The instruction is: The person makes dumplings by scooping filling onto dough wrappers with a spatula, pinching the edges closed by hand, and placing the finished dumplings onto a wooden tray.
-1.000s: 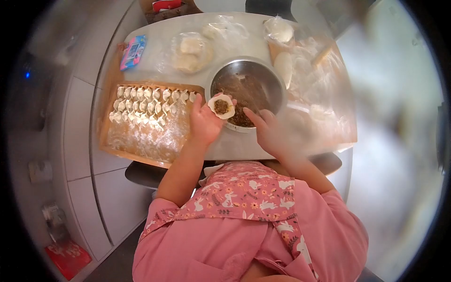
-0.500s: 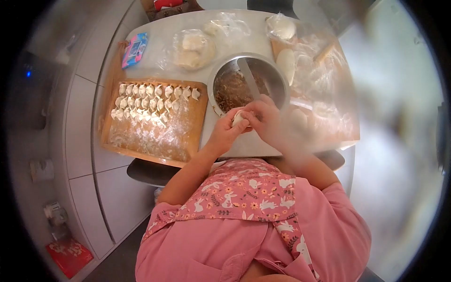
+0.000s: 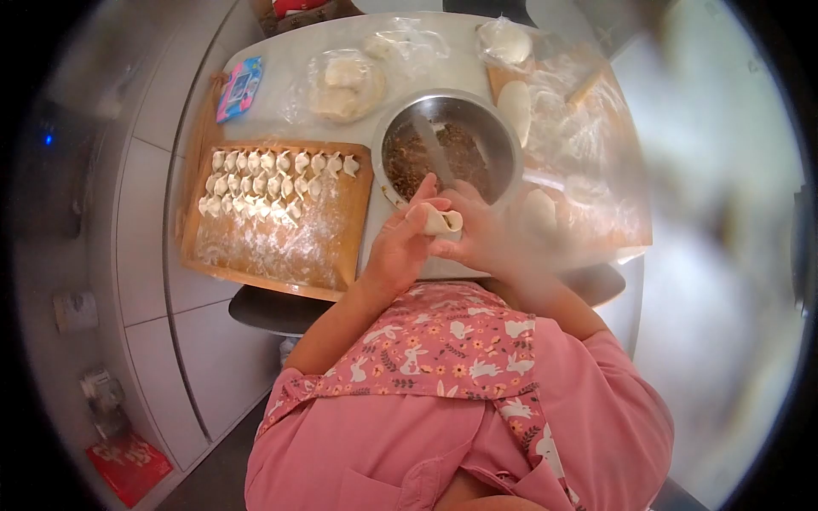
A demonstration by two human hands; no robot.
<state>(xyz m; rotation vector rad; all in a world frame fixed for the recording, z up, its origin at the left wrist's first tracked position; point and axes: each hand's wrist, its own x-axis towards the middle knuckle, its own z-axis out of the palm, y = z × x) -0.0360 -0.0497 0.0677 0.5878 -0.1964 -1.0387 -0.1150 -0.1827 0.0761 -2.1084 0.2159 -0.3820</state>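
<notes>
Dumpling (image 3: 442, 222), soft, folded, between both hands (image 3: 432, 227).

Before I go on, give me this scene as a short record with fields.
Left hand: pinches a folded dough wrapper
Right hand: beside the wrapper, partly blurred; grip unclear
Wrapper: one end open
Flat tool: extends from near the right hand over the bowl
Metal bowl: holds brown filling
Wooden board: three rows of dumplings, floured surface
Far side of table: blue-and-pink packet, plastic-wrapped dough
</notes>
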